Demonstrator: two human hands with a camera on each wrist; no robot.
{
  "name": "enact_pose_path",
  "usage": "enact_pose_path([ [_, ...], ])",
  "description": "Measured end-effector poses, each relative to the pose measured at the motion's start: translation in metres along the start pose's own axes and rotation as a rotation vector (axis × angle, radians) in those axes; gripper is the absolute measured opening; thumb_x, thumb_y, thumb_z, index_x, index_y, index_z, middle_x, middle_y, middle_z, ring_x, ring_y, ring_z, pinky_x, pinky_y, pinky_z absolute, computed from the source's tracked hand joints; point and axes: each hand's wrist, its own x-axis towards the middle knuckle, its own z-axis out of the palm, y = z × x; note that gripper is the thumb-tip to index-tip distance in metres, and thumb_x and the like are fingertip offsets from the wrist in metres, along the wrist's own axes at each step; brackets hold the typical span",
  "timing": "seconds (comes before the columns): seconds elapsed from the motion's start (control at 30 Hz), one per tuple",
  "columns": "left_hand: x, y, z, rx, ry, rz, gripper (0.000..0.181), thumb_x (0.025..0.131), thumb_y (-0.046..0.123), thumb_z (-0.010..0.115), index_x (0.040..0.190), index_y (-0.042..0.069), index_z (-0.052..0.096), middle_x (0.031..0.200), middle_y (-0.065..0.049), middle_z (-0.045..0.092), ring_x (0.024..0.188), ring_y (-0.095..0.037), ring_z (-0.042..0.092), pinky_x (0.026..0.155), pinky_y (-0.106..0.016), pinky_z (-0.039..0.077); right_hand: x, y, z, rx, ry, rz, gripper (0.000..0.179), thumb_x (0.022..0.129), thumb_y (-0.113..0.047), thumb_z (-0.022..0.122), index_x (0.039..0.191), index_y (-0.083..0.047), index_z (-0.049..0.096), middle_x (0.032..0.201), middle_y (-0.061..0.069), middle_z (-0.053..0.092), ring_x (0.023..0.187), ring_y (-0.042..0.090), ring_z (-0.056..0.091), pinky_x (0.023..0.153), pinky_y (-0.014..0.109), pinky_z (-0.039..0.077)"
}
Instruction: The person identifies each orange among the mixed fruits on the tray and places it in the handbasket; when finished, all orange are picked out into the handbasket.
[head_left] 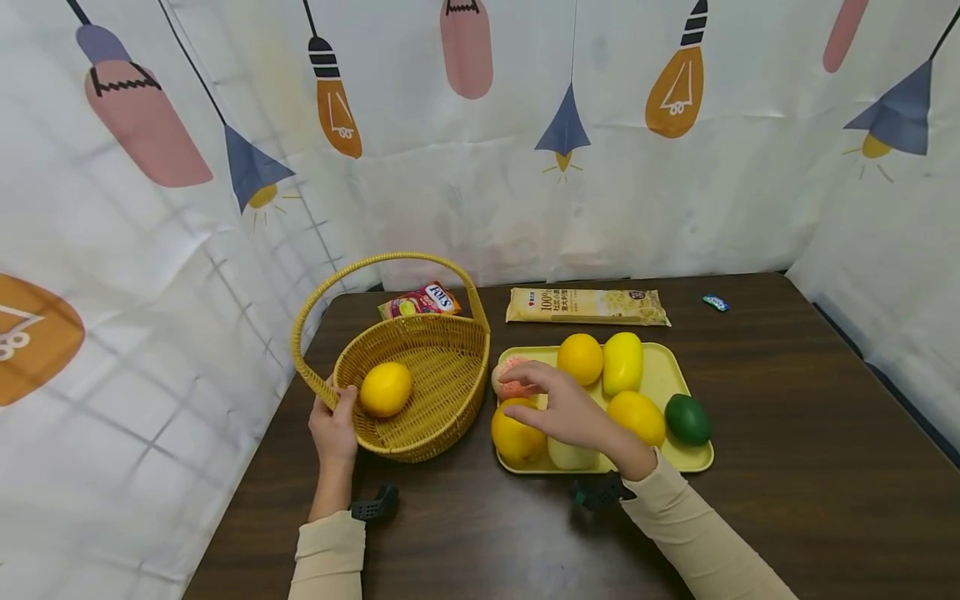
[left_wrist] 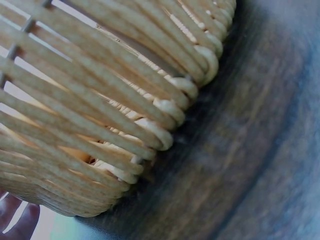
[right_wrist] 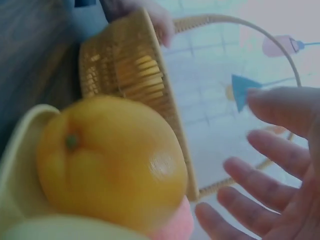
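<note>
A yellow wicker basket (head_left: 442, 387) stands at the left, a yellow lemon-like fruit (head_left: 386, 389) lying inside. My left hand (head_left: 335, 427) grips its left rim near the handle's base. In the left wrist view, woven basket side (left_wrist: 95, 100) fills much of the picture, a bit of hand at the lower left. Over the left part of a yellow tray (head_left: 675, 379) hovers my right hand (head_left: 570, 408), fingers spread and holding nothing. Closest to it are an orange (right_wrist: 110, 165) and a pink peach (head_left: 504, 385), partly hidden by the fingers.
The tray also bears another orange (head_left: 580, 358), a long yellow fruit (head_left: 622, 364), a lemon-like fruit (head_left: 637, 417), a dark green avocado (head_left: 687, 419) and a pale green fruit (head_left: 572, 456). Behind lie a noodle pack (head_left: 585, 307), a candy bag (head_left: 422, 301) and a small blue wrapper (head_left: 716, 302).
</note>
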Motion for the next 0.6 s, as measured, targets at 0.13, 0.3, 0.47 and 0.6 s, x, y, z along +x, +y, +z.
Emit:
enact_pose_path([
  [0.13, 0.000, 0.000, 0.000, 0.009, -0.001, 0.006, 0.050, 0.098, 0.028, 0.056, 0.139, 0.001, 0.051, 0.142, -0.021, 0.049, 0.110, -0.014, 0.054, 0.076, -0.013, 0.047, -0.003, 0.005, -0.005, -0.053, -0.067, 0.034, 0.032, 0.087, -0.017, 0.075, 0.117, -0.016, 0.065, 0.117, 0.007, 0.065, 0.106, 0.026, 0.061, 0.092, 0.047, 0.049],
  [0.3, -0.001, 0.001, 0.000, 0.007, -0.003, 0.009, 0.050, 0.098, 0.028, 0.056, 0.140, 0.001, 0.049, 0.142, -0.022, 0.048, 0.114, -0.019, 0.053, 0.077, -0.013, 0.046, -0.003, 0.010, -0.003, -0.072, -0.113, 0.054, 0.037, 0.084, -0.020, 0.078, 0.117, -0.009, 0.065, 0.114, 0.005, 0.065, 0.103, 0.023, 0.059, 0.091, 0.047, 0.048],
  [0.47, -0.003, 0.003, 0.001, 0.005, 0.000, 0.016, 0.050, 0.098, 0.027, 0.056, 0.137, -0.003, 0.050, 0.142, -0.023, 0.047, 0.107, -0.015, 0.052, 0.074, -0.014, 0.045, -0.004, 0.011, 0.000, -0.102, -0.133, 0.070, 0.043, 0.083, -0.025, 0.079, 0.119, -0.008, 0.064, 0.118, 0.004, 0.063, 0.109, 0.023, 0.058, 0.094, 0.048, 0.047],
  [0.6, -0.003, 0.004, 0.001, 0.011, 0.001, 0.020, 0.049, 0.098, 0.027, 0.056, 0.137, -0.003, 0.050, 0.142, -0.023, 0.048, 0.102, -0.013, 0.051, 0.073, -0.017, 0.045, -0.004, 0.013, -0.001, -0.147, -0.164, 0.068, 0.047, 0.082, -0.026, 0.081, 0.121, -0.008, 0.063, 0.121, 0.003, 0.062, 0.109, 0.020, 0.056, 0.095, 0.046, 0.045],
])
